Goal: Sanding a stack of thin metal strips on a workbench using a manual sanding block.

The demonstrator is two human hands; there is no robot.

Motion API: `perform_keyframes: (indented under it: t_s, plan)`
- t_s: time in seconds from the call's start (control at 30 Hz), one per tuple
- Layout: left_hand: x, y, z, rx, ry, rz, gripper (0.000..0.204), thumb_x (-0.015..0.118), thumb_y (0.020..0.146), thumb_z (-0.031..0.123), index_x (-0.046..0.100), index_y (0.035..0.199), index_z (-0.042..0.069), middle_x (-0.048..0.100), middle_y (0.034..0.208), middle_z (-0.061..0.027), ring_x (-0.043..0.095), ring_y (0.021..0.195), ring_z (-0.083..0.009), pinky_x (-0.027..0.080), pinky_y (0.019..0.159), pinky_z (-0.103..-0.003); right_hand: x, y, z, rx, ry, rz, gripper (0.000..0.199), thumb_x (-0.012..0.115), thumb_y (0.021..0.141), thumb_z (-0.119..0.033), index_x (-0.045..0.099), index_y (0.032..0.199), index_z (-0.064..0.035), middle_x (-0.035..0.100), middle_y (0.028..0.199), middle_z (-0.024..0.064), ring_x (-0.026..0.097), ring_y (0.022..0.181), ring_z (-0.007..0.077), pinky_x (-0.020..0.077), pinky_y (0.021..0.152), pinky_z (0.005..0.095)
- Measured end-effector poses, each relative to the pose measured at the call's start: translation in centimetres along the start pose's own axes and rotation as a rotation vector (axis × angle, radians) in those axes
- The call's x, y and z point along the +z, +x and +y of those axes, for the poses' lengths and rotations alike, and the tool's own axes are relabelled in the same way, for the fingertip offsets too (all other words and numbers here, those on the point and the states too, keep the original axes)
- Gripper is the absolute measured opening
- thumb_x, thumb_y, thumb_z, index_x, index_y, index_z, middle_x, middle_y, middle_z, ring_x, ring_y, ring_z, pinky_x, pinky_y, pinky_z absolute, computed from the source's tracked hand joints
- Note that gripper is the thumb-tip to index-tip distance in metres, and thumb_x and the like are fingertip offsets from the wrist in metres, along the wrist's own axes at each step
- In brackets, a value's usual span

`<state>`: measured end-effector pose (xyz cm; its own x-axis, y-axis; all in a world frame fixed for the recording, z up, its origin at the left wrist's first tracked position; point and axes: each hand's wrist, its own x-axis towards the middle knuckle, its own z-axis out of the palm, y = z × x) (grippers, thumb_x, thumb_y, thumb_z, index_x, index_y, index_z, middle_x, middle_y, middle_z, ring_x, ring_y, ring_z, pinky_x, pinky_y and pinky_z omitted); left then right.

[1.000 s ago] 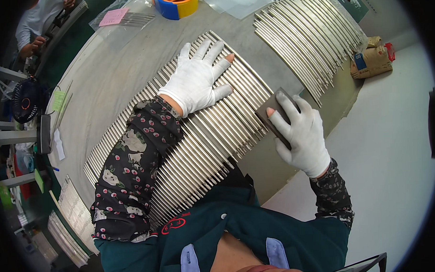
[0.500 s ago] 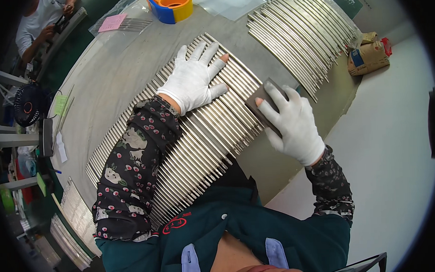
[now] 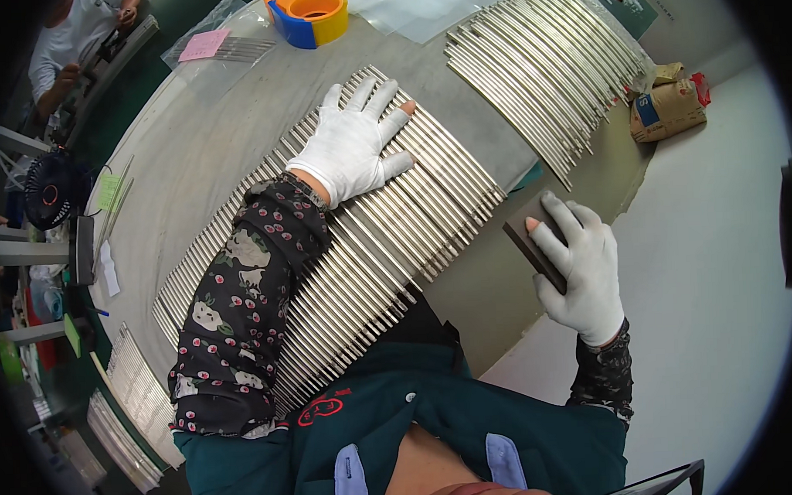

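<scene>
A wide row of thin, shiny metal rods (image 3: 352,249) lies side by side on the grey table. My left hand (image 3: 349,144), in a white glove with a bare fingertip, rests flat on the far part of the row with its fingers spread. My right hand (image 3: 584,267), gloved likewise, grips a dark grey-brown rectangular block (image 3: 536,251) between thumb and fingers. Block and hand are off to the right of the rod ends, apart from them, beyond the table's edge. The block's far side is partly hidden by the fingers.
A second row of metal rods (image 3: 547,68) lies at the far right, beside a brown paper package (image 3: 669,111). An orange, yellow and blue tape dispenser (image 3: 309,19) stands at the far edge near a bagged bundle with a pink note (image 3: 204,45). A black fan (image 3: 54,191) is at left.
My right hand has moved right and toward me with the block, away from the rod ends that it was touching or covering. My left hand stays spread on the rods.
</scene>
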<state>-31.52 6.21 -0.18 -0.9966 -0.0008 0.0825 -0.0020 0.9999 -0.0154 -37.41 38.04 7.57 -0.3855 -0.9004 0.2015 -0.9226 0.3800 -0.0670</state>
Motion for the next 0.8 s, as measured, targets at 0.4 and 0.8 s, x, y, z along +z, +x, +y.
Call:
perform_keyframes:
  t_s: [0.4,0.8]
  plan:
    - [0.2,2.7,0.7,-0.004,0.022,0.025,0.067,0.043,0.093,0.058,0.041,0.146,0.016,0.035,0.152,-0.0138,0.028,0.142,-0.0374,0.02,0.114,-0.057,1.0,-0.8,0.2,0.072,-0.061,-0.059,0.061,0.068,0.059,-0.014,0.06,0.119,-0.0119,0.051,0.134,0.0149,0.052,0.109,0.0372,0.0453,0.078,0.0433]
    - [0.4,3.0,0.5,0.003,0.041,0.057,0.067,0.043,0.093,0.057,0.042,0.145,0.016,0.037,0.151,-0.0129,0.03,0.141,-0.0362,0.021,0.114,-0.058,1.3,-0.1,0.5,0.054,-0.066,-0.029,0.062,0.068,0.059,-0.015,0.06,0.12,-0.013,0.05,0.136,0.0148,0.051,0.11,0.0373,0.0456,0.079,0.0439]
